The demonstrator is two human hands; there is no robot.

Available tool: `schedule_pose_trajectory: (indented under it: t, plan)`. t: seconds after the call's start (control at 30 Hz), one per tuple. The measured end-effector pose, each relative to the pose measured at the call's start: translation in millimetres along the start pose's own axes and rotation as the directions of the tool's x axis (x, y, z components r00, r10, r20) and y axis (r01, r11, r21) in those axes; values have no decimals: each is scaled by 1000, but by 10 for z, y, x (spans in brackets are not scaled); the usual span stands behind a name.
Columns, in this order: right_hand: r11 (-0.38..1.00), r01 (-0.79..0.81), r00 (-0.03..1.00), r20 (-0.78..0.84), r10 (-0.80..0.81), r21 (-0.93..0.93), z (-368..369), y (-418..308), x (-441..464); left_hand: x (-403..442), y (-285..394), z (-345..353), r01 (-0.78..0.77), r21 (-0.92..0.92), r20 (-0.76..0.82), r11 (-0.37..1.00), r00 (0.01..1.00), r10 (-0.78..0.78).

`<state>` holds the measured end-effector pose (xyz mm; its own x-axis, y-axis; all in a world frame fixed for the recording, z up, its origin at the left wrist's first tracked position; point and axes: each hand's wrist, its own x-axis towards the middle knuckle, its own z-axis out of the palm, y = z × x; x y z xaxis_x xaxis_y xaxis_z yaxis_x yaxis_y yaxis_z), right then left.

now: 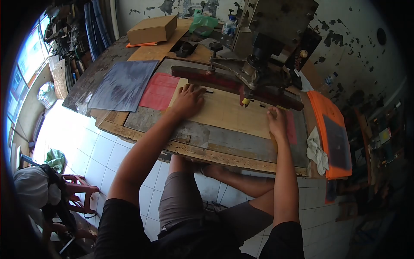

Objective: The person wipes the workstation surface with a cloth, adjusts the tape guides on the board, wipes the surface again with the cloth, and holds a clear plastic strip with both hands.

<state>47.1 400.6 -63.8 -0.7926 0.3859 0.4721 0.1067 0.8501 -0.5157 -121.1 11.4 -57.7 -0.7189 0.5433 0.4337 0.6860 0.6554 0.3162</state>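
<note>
A pale yellow sheet (228, 116) lies on the grey metal bed of a press, partly beneath its dark red crossbar (202, 77). My left hand (188, 101) rests on the left part of this sheet, fingers stretched and slightly apart, near a small dark piece (209, 91). At the sheet's right end is my right hand (277, 123), its fingers curled in with thumb and forefinger close together; what they pinch, if anything, is hidden. Red sheet material (158, 91) shows left of the yellow sheet. A yellow-tipped part (246, 102) hangs from the press between my hands.
A dark plastic-looking sheet (125, 85) lies at the table's left. Behind it stands a cardboard box (152, 30). Orange folders (330, 129) and a pale cloth (317, 151) are at the right edge. The heavy press head (254, 64) overhangs the bed. A red stool (79, 190) stands lower left.
</note>
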Motion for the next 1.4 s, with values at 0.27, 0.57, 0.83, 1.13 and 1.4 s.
schedule_pose_trajectory:
  t: [0.27, 0.57, 0.83, 1.13, 1.4]
  plan:
    - [995, -74, 997, 1, 75, 63, -4, 37, 0, -28, 53, -86, 1, -62, -29, 998, 1000, -3]
    - [964, -154, 987, 81, 140, 217, -239, -194, -115, -31, 10, -142, 1, -361, -42, 932, 999, -17]
    - [972, -45, 997, 71, 29, 233, -291, -258, -212, -50, 106, -254, -75, -369, -28, 926, 997, 70]
    - [935, 314, 905, 246, -348, 167, -293, -533, -281, -110, 306, -258, -414, -185, 30, 891, 904, 426]
    - [934, 355, 873, 340, -349, 46, -392, -478, -320, -123, 291, -391, -347, -181, 95, 920, 925, 368]
